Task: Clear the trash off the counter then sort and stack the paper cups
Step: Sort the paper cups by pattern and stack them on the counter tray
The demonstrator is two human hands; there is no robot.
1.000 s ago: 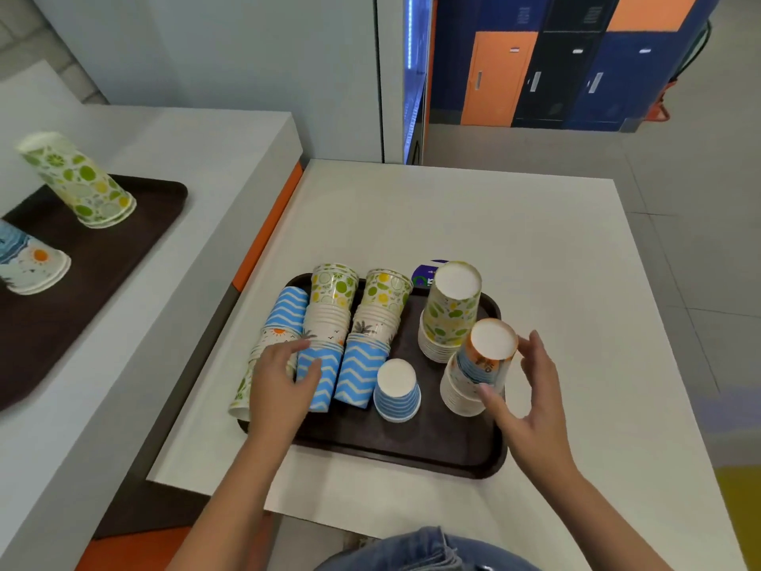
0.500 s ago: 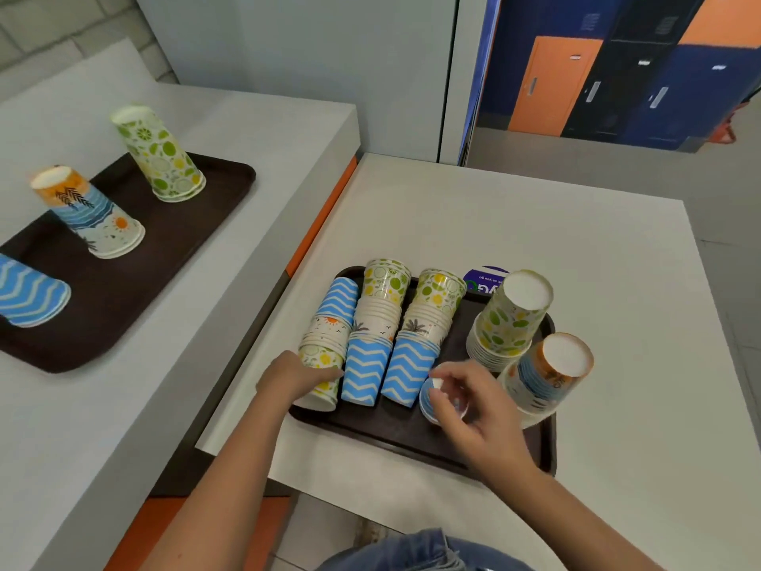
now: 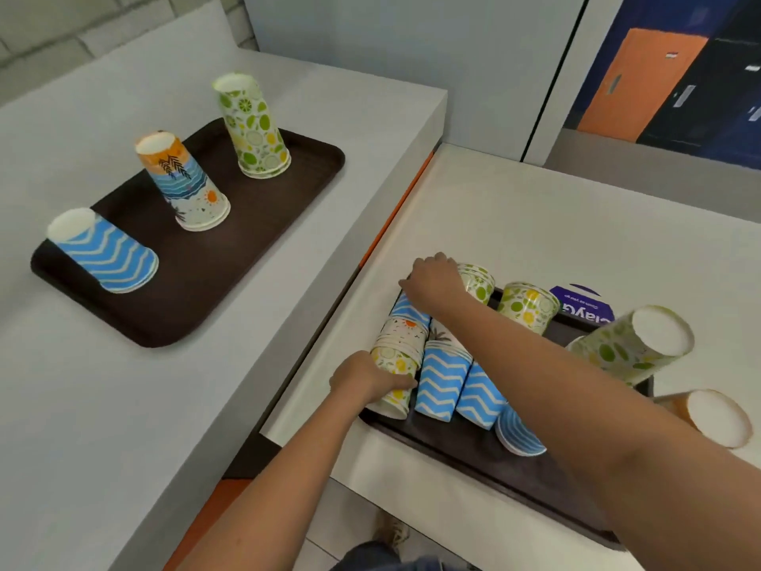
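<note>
A dark brown tray (image 3: 514,476) on the white table holds three lying rows of nested paper cups. My left hand (image 3: 366,379) grips the near, lemon-print end of the leftmost row (image 3: 397,356). My right hand (image 3: 434,280) reaches across the tray and grips that row's far, blue-wave end. Two blue-wave rows (image 3: 442,379) lie beside it. A short blue-wave stack (image 3: 519,436), a lime-print stack (image 3: 630,344) and an orange-topped stack (image 3: 712,416) stand upside down on the tray's right.
A second brown tray (image 3: 247,249) on the raised grey counter at left carries upside-down stacks: blue-wave (image 3: 105,251), beach-print (image 3: 185,183) and lime-print (image 3: 253,125). A purple sticker (image 3: 584,304) lies behind the near tray. Lockers stand at the back right.
My right hand left the small blue stack and crossed to the far end of the leftmost row. My left hand stays on the near end. The view swung left.
</note>
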